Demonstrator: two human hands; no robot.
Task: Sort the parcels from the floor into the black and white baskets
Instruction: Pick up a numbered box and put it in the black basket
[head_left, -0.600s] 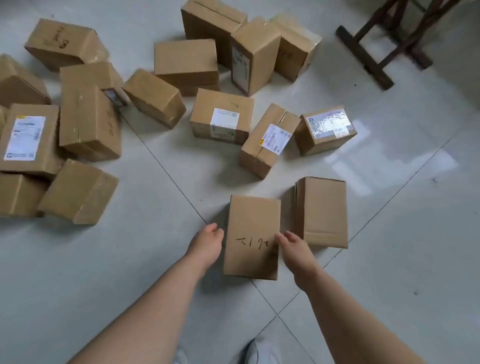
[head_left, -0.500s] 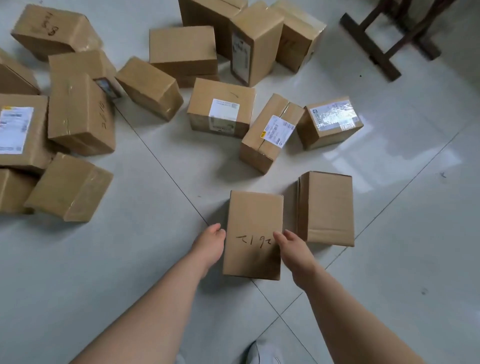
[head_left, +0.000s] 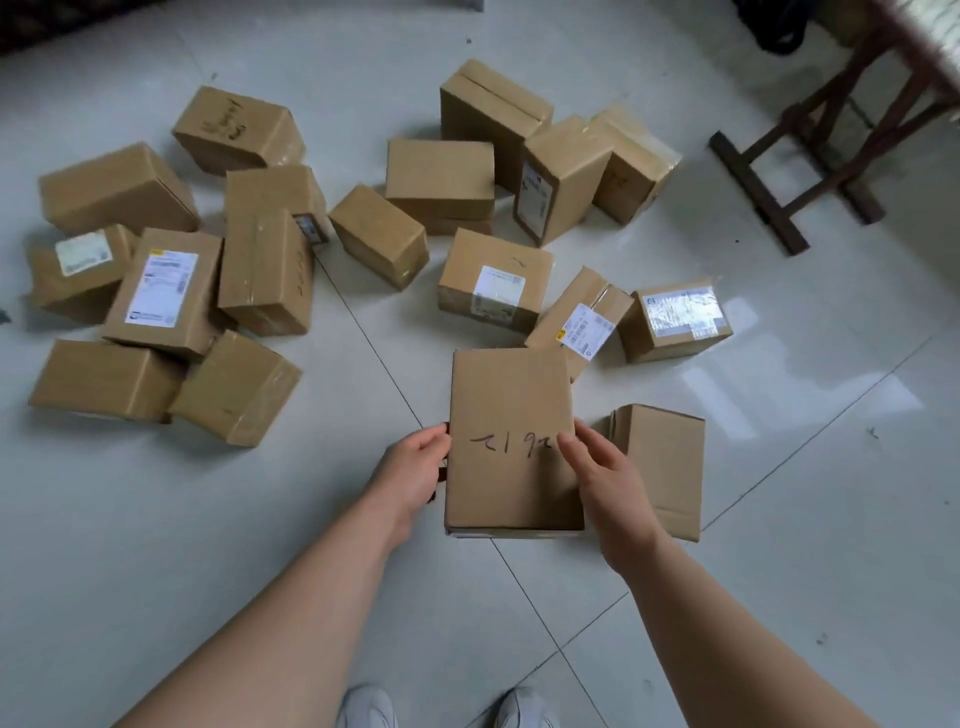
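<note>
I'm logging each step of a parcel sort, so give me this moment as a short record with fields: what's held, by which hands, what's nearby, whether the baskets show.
held item: brown cardboard box with black handwriting on top
left hand: grips the box's left edge
right hand: grips its right edge, thumb on the top face
nearest neighbour: plain brown cardboard box, on the floor just to its right
other parcels: many brown boxes on the white tiled floor, some white-labelled
baskets: not in view
also: dark wooden stand, far right

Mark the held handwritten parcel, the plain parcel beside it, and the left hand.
handwritten parcel (head_left: 511, 400): head view, face above writing
plain parcel (head_left: 670, 457): head view, top face
left hand (head_left: 413, 467): head view, back
</note>
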